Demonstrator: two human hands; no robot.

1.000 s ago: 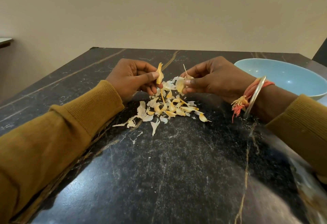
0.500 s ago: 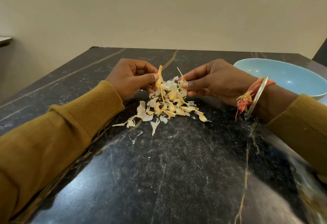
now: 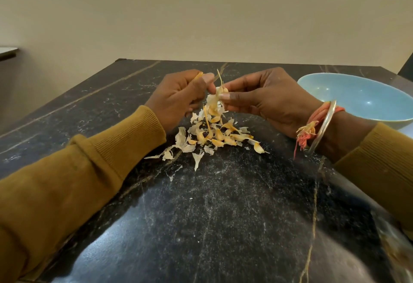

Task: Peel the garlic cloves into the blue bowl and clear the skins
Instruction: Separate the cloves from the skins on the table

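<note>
**Container.** One blue bowl (image 3: 390, 120) stands on the table (image 3: 223, 215) at the far right, just beyond the right wrist. It is round and wide, with a smooth glazed surface. The visible interior shows plain glaze with small light reflections. The wrist hides its near-left wall.

**Task items.** The garlic clove (image 3: 221, 91) is held above the table at centre, between the two hands and left of the bowl. Papery white skin hangs from it, so its body is only partly visible. Below it, the skins (image 3: 212, 135) lie in a loose heap on the table. They are thin, curled white flakes mixed with yellow-orange curved pieces; it cannot be told whether any of these are whole cloves.

**Hands.** The right hand (image 3: 270, 99) pinches the clove between thumb and forefinger, with the other fingers curled beneath. The left hand (image 3: 178, 99) has its fingers curled inward, and the thumb and forefinger pinch a skin sliver (image 3: 198, 75), narrow and orange-tinged. A thin dry stalk (image 3: 219, 76) stands up between the two hands.

**Materials.** The table is polished black stone with white flecks and gold veins. Both sleeves (image 3: 89, 171) are mustard ribbed knit. The right wrist carries a plain metal bangle (image 3: 324, 126) and a frayed orange thread (image 3: 309, 128).
</note>
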